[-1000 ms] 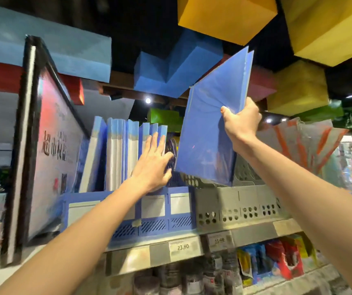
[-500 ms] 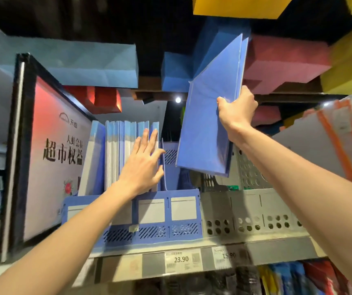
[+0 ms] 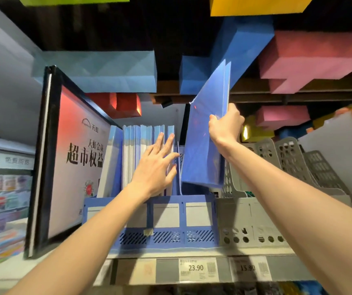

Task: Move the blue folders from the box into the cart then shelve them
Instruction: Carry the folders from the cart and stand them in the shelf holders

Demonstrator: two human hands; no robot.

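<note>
My right hand [image 3: 226, 126] grips a blue folder [image 3: 205, 135] by its right edge, holding it tilted above the right slot of a blue file rack [image 3: 166, 218] on the top shelf. The folder's lower corner hangs just above the rack's rim. A row of several blue folders [image 3: 141, 158] stands upright in the rack's left slots. My left hand [image 3: 157, 167] presses flat against the rightmost of them with straight fingers, holding them to the left. No box or cart is in view.
A black-framed sign [image 3: 71, 167] with red and white print leans left of the rack. Grey file racks [image 3: 277, 167] stand to the right. Price tags 23.90 [image 3: 196, 268] and 15.90 sit on the shelf edge. Coloured blocks hang overhead.
The folder in my right hand has come lower and closer to the rack's right slot. My left hand stays on the standing folders.
</note>
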